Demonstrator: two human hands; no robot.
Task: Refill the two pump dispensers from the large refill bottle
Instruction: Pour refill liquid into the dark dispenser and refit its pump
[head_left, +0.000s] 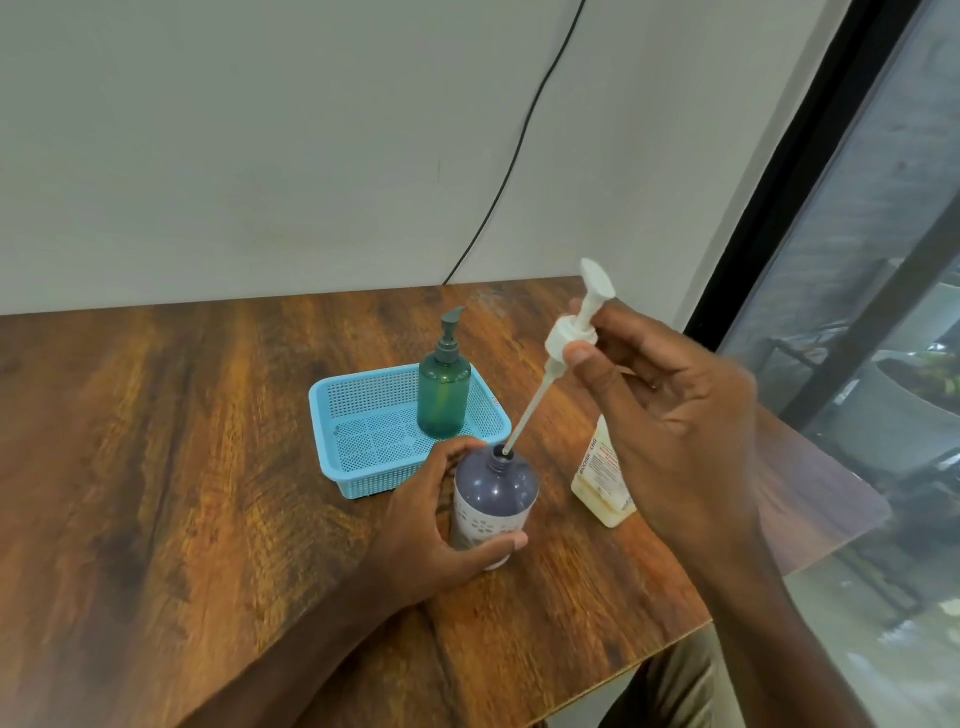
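The scene is taken by one wide-angle camera worn on the head. It is aimed forward and down, close over the table (182, 441), with the wall (260, 156) behind and the window (883, 312) at right.

The cream refill bottle (597, 483) carries a vertical black label line reading roughly "BOCHEM CHG"; the red print beside it is too small to read

Bare left forearm (311, 649), bare right forearm (769, 623), khaki trousers (680, 691).
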